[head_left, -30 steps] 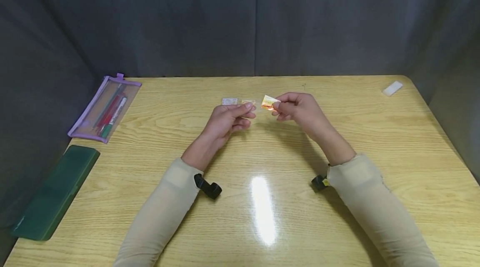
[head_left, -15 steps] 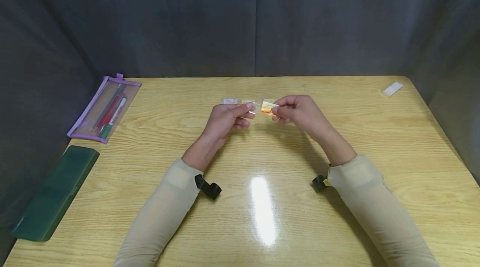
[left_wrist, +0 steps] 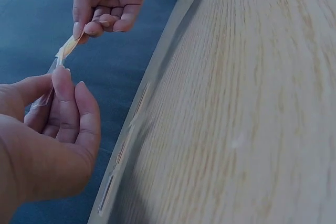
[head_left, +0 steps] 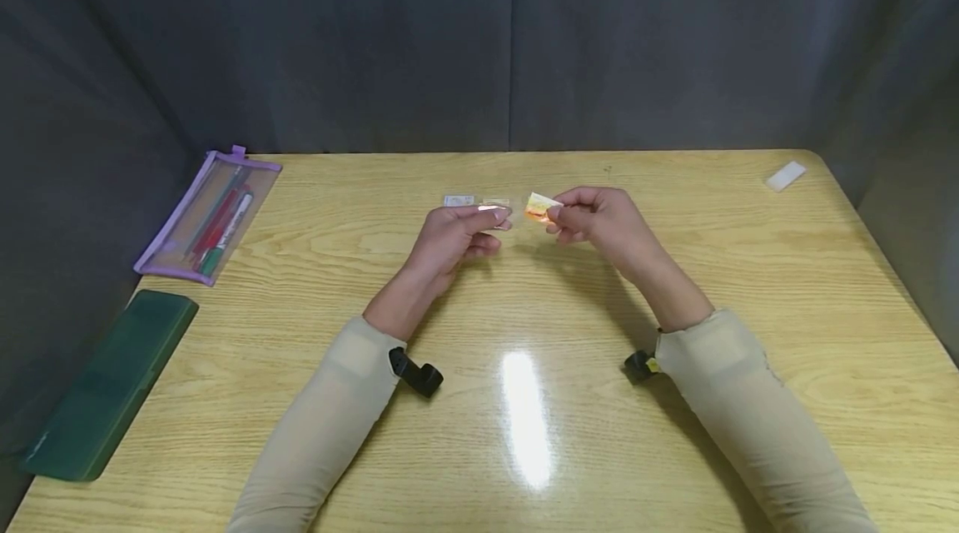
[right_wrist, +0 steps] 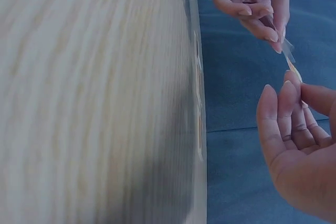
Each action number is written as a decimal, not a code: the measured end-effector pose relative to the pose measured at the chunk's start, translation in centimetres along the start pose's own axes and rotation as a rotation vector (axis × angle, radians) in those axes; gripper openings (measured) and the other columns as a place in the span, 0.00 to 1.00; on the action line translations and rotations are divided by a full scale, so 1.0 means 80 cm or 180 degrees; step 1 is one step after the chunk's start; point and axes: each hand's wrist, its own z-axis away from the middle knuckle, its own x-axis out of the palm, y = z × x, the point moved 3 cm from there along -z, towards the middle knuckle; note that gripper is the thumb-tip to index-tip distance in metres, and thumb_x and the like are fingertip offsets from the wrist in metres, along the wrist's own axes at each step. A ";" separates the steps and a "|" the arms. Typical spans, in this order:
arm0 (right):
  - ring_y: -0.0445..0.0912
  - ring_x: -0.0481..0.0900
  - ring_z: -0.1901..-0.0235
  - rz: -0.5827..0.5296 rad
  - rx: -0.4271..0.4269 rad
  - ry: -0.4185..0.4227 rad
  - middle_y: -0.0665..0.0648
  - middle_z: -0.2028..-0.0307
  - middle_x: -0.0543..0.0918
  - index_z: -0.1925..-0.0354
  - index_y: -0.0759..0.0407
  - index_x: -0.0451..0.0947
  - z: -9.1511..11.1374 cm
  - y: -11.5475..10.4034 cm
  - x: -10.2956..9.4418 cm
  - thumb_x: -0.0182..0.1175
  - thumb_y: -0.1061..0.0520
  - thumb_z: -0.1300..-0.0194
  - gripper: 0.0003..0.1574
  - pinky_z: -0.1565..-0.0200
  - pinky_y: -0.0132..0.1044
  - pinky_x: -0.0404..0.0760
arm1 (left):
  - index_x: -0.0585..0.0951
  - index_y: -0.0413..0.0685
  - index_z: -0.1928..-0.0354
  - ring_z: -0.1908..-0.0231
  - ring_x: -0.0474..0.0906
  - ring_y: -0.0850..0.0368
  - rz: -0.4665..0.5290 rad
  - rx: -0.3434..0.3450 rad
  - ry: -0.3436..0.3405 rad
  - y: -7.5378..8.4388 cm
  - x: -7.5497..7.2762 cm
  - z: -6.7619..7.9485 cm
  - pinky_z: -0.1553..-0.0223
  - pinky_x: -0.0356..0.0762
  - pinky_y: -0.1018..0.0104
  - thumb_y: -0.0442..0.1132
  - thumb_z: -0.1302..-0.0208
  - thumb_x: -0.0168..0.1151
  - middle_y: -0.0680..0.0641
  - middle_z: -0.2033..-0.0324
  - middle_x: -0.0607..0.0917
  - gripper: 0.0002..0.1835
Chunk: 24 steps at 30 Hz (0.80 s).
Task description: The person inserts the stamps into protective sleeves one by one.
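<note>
Over the far part of the table my two hands face each other. Thumb and fingers of my left hand (head_left: 452, 238) pinch a small clear plastic sleeve (left_wrist: 42, 99), its free end pointing toward the other hand. A small yellow-and-orange piece, like a card or paper slip (head_left: 539, 206), is pinched by my right hand (head_left: 605, 223). In both wrist views its tip meets the mouth end of the sleeve. Behind the left hand a small pale printed slip in clear plastic (head_left: 459, 201) lies on the table; several such flat pieces lie in a row by the far edge.
At the left lies a mesh zip pouch with purple trim (head_left: 174, 271) holding pens and a marker. A dark green pencil case (head_left: 112, 383) is nearer. A white block (head_left: 785, 176) sits at the far right corner. Dark curtains (head_left: 479, 42) surround the wooden table (head_left: 479, 450).
The yellow-and-orange piece dipped level toward the left hand, then tilted and shifted slightly back right. The sleeve in the left hand now catches more light. Both arms stay nearly in place.
</note>
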 end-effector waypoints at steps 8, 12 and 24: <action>0.43 0.85 0.68 0.0054 0.0064 -0.0048 0.48 0.66 0.87 0.48 0.68 0.79 0.000 0.003 -0.001 0.59 0.56 0.27 0.17 0.53 0.38 0.88 | 0.88 0.40 0.51 0.76 0.83 0.65 -0.0101 0.0048 0.0064 0.000 0.000 0.000 0.65 0.87 0.68 0.43 0.33 0.69 0.54 0.70 0.90 0.15; 0.44 0.85 0.66 -0.0003 0.0119 -0.0133 0.47 0.67 0.87 0.48 0.68 0.79 0.001 0.004 0.000 0.59 0.57 0.28 0.17 0.53 0.38 0.88 | 0.88 0.40 0.52 0.76 0.83 0.65 -0.0139 0.0095 0.0080 0.000 0.000 0.000 0.67 0.86 0.70 0.46 0.33 0.70 0.54 0.71 0.90 0.16; 0.40 0.84 0.69 -0.0101 0.0043 -0.0043 0.47 0.69 0.87 0.48 0.68 0.79 0.001 0.004 -0.001 0.59 0.56 0.27 0.17 0.55 0.37 0.88 | 0.88 0.39 0.52 0.77 0.83 0.65 -0.0162 0.0105 0.0083 -0.001 0.000 -0.002 0.69 0.84 0.71 0.47 0.32 0.68 0.54 0.73 0.90 0.18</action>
